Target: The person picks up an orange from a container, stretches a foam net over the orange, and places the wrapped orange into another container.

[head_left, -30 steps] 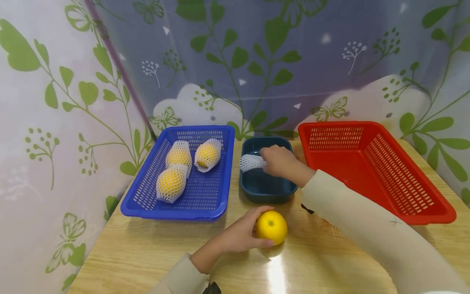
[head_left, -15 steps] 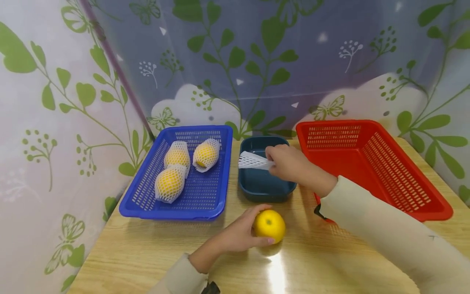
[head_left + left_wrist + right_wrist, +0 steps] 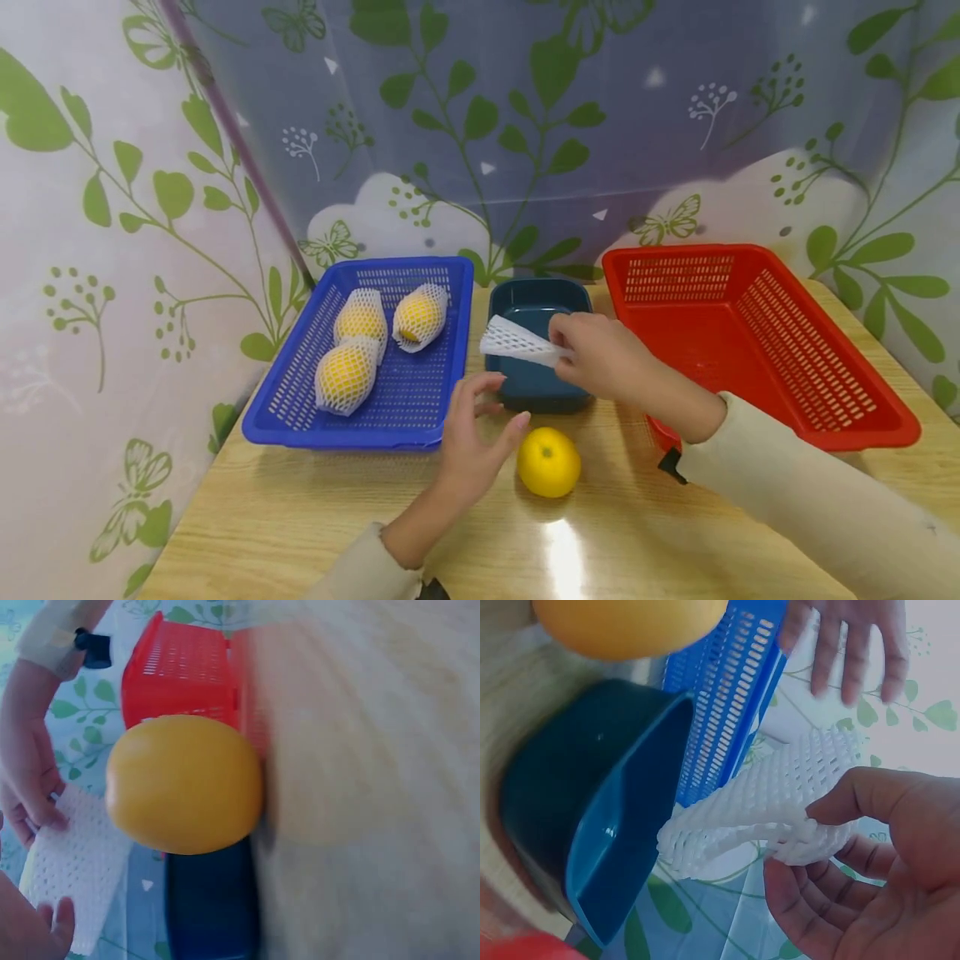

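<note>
My right hand [image 3: 611, 354] pinches a white foam net sleeve [image 3: 517, 340] by one end, above the dark teal container [image 3: 540, 392]. In the right wrist view, thumb and fingers grip the edge of the flattened sleeve [image 3: 742, 806], whose mouth gapes a little. My left hand [image 3: 472, 442] is raised with its fingers spread and holds nothing; it lies between the blue basket and the container, below the sleeve. A bare yellow orange [image 3: 549, 463] rests on the table just right of the left thumb, apart from it. The orange [image 3: 184, 784] looms large in the left wrist view.
A blue basket [image 3: 408, 408] on the left holds three yellow fruits [image 3: 345, 379] in foam nets. On the right stands a red basket [image 3: 720, 350]. Behind everything hangs a leaf-patterned curtain [image 3: 480, 167]. The wooden table [image 3: 300, 517] reaches toward me.
My left hand has let go of the orange and moved up and left toward the sleeve. The right hand has drawn the sleeve slightly right and nearer, over the container.
</note>
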`<state>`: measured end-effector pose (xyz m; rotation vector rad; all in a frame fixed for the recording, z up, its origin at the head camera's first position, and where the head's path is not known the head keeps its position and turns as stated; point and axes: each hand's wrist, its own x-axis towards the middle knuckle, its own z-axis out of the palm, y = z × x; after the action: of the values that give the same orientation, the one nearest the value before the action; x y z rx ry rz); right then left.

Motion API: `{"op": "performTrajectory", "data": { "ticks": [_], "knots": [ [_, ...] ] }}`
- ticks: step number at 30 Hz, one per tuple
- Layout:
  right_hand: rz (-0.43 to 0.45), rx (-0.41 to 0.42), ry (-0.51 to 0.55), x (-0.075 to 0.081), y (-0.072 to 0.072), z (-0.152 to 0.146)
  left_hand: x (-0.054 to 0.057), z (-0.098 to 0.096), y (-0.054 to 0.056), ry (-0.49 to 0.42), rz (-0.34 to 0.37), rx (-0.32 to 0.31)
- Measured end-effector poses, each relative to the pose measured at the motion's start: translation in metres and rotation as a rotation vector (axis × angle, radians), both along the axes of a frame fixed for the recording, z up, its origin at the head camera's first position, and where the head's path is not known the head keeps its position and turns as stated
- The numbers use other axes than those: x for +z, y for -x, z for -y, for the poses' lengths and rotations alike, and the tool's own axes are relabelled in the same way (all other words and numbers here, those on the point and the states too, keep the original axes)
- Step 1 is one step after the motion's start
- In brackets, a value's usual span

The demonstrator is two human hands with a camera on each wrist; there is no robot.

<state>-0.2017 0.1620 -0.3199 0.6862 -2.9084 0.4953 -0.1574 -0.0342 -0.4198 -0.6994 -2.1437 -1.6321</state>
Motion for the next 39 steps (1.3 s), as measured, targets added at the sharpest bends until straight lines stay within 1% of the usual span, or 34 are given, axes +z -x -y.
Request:
{"op": "performTrajectory", "data": {
  "ticks": [1,3,6,8,12,14,17,24,28,32,34,36,39],
  "knots": [
    [0.002,-0.003,0.016,-0.001,-0.003,-0.001,0.002,0.0,0.001,-0.036,-0.022,0.023],
    [0.008,-0.009,0.046,-0.004,-0.008,-0.002,0.005,0.0,0.003,-0.094,-0.025,0.054],
    [0.014,-0.007,0.096,-0.009,-0.016,-0.004,0.011,0.002,0.006,-0.135,0.016,0.07],
    [0.027,-0.004,0.134,-0.011,-0.022,-0.005,0.013,0.004,0.008,-0.129,0.036,0.071],
    [0.038,0.002,0.201,-0.016,-0.031,-0.006,0.015,0.005,0.009,-0.112,0.055,0.047],
    [0.034,0.004,0.223,-0.019,-0.034,-0.007,0.015,0.005,0.009,-0.113,0.051,0.035],
    [0.024,0.007,0.244,-0.021,-0.036,-0.009,0.015,0.005,0.01,-0.123,0.045,0.019],
    [0.041,0.018,0.255,-0.022,-0.04,-0.011,0.015,0.006,0.012,-0.143,0.028,0.008],
    [0.033,0.038,0.25,-0.018,-0.043,-0.014,0.016,0.007,0.012,-0.168,0.048,-0.015],
    [0.002,0.013,0.267,-0.01,-0.044,-0.018,0.018,0.008,0.012,-0.209,0.074,-0.052],
    [-0.021,0.005,0.294,-0.007,-0.043,-0.019,0.019,0.008,0.011,-0.238,0.09,-0.076],
    [-0.025,0.01,0.337,-0.004,-0.042,-0.019,0.022,0.008,0.01,-0.265,0.111,-0.101],
    [-0.003,0.059,0.424,-0.003,-0.04,-0.018,0.025,0.008,0.007,-0.296,0.151,-0.142]
  ]
}}
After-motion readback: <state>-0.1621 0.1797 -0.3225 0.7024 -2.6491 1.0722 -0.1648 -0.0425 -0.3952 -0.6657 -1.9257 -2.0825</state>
